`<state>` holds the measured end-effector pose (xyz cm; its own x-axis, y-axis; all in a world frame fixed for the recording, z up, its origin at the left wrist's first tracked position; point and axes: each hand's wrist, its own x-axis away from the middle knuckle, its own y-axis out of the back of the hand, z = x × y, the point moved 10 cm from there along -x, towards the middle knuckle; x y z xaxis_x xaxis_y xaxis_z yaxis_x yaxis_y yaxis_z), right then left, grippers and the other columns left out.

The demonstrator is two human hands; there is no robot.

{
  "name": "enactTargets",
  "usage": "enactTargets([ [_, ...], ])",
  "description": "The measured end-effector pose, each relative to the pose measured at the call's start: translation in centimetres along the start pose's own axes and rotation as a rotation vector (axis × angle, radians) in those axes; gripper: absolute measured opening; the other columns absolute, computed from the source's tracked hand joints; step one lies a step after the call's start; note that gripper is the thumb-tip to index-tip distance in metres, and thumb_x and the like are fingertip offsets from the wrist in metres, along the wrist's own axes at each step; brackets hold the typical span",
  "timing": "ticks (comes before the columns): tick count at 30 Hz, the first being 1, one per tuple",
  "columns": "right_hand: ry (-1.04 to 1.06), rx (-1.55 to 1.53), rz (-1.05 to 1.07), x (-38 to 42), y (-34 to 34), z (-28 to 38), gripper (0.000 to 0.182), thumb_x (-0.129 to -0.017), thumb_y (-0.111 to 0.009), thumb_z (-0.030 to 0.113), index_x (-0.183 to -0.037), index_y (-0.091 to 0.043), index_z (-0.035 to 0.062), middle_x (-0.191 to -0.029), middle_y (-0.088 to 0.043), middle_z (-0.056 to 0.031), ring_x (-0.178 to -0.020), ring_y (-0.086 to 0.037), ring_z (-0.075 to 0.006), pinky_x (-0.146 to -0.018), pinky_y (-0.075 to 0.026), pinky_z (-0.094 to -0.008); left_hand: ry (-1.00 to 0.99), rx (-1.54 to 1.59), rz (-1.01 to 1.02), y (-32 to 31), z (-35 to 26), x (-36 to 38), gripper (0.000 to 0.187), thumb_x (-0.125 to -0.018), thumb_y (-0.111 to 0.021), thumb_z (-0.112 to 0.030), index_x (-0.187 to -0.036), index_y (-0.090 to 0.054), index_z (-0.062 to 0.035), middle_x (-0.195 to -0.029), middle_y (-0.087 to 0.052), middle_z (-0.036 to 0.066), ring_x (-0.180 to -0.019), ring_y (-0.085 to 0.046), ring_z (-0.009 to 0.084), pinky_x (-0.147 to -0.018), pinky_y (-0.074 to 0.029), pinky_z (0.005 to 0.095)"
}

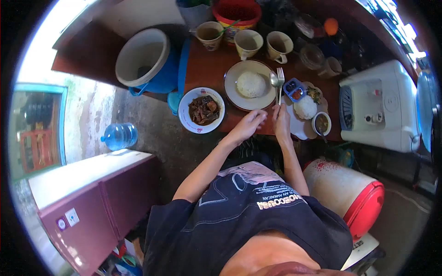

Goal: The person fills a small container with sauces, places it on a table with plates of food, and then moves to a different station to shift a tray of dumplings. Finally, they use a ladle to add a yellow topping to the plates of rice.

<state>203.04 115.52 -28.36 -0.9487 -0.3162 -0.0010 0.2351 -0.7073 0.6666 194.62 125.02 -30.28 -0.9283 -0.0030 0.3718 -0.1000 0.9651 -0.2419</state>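
Note:
My right hand [280, 117] is closed round the handles of a spoon [274, 80] and a fork [281, 74], whose heads point away from me. Beside it, my left hand [252, 121] has loosely curled fingers a little apart, with nothing visible in them. Just beyond my hands is a plate [233, 94] with a mound of white rice [251, 84]. On the left, a white bowl [183, 114] holds dark stewed food [204, 110]. To the right, another plate [297, 126] bears rice, a blue sauce dish [294, 89], greens and a small soup bowl [321, 123].
Several cups, one of them [248, 42] beyond the rice plate, stand on the brown table [209, 76]. A blue bucket [162, 69] is at left, a white dispenser [391, 103] at right. Below are a water bottle [120, 136], a purple cabinet [92, 209] and a red-lidded drum [340, 184].

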Motion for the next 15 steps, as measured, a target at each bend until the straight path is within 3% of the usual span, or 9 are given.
enactTargets([
  [2,-0.058,0.004,0.063,-0.9,-1.9,-1.5,0.020,-0.090,-0.041,0.014,-0.085,-0.048,-0.0045,-0.075,-0.056,-0.0286,-0.076,-0.055,-0.0444,-0.061,-0.043,-0.0484,0.044,0.047,0.017,1.0,0.5,3.3,0.030,-0.094,-0.037,-0.027,-0.110,-0.049,-0.0039,-0.100,-0.054,0.006,-0.090,-0.053,0.0139,-0.081,-0.044,0.0284],
  [6,0.140,0.181,0.133,-2.0,-5.2,-4.4,0.025,-0.088,-0.043,0.018,-0.088,-0.051,-0.0054,-0.081,-0.057,-0.0285,-0.084,-0.053,-0.0452,-0.070,-0.043,-0.0488,0.079,0.031,-0.084,3.8,4.0,10.0,0.029,-0.094,-0.038,-0.025,-0.108,-0.051,-0.0042,-0.098,-0.055,0.007,-0.090,-0.054,0.0136,-0.080,-0.045,0.0283],
  [8,0.183,0.332,0.275,-2.9,-6.5,-4.7,0.027,-0.088,-0.044,0.023,-0.088,-0.055,-0.0021,-0.079,-0.059,-0.0227,-0.075,-0.057,-0.0362,-0.064,-0.046,-0.0432,0.118,0.101,-0.176,4.8,5.9,12.9,0.028,-0.093,-0.040,-0.026,-0.106,-0.053,-0.0042,-0.097,-0.056,0.006,-0.089,-0.054,0.0134,-0.079,-0.046,0.0283],
  [11,0.047,0.436,0.502,-3.8,-5.9,-4.2,0.032,-0.088,-0.044,0.030,-0.089,-0.060,0.0030,-0.077,-0.062,-0.0140,-0.063,-0.062,-0.0227,-0.055,-0.050,-0.0348,0.076,0.103,-0.291,5.5,6.5,16.9,0.030,-0.093,-0.040,-0.028,-0.107,-0.054,-0.0050,-0.099,-0.057,0.006,-0.088,-0.055,0.0133,-0.078,-0.046,0.0277],
  [12,-0.259,0.198,0.641,-3.8,-7.3,-7.1,0.034,-0.088,-0.045,0.033,-0.089,-0.063,0.0036,-0.072,-0.062,-0.0148,-0.054,-0.061,-0.0251,-0.050,-0.049,-0.0357,0.047,0.109,-0.318,5.5,6.7,18.1,0.031,-0.093,-0.040,-0.029,-0.107,-0.054,-0.0052,-0.100,-0.057,0.006,-0.087,-0.055,0.0133,-0.078,-0.046,0.0276],
  [13,-0.350,0.056,0.574,-4.1,-7.4,-8.1,0.036,-0.088,-0.046,0.035,-0.089,-0.063,0.0030,-0.073,-0.062,-0.0165,-0.056,-0.062,-0.0243,-0.050,-0.050,-0.0353,0.044,0.125,-0.359,5.6,6.9,19.2,0.032,-0.093,-0.039,-0.029,-0.106,-0.054,-0.0051,-0.099,-0.057,0.005,-0.087,-0.055,0.0136,-0.076,-0.046,0.0276],
  [15,-0.143,0.208,0.639,-8.2,-7.8,-10.2,0.039,-0.086,-0.050,0.038,-0.091,-0.062,0.0008,-0.074,-0.063,-0.0165,-0.057,-0.062,-0.0245,-0.049,-0.052,-0.0347,0.007,0.164,-0.450,4.6,6.2,20.5,0.031,-0.092,-0.040,-0.029,-0.102,-0.056,-0.0045,-0.093,-0.059,0.007,-0.082,-0.056,0.0144,-0.071,-0.047,0.0274],
])
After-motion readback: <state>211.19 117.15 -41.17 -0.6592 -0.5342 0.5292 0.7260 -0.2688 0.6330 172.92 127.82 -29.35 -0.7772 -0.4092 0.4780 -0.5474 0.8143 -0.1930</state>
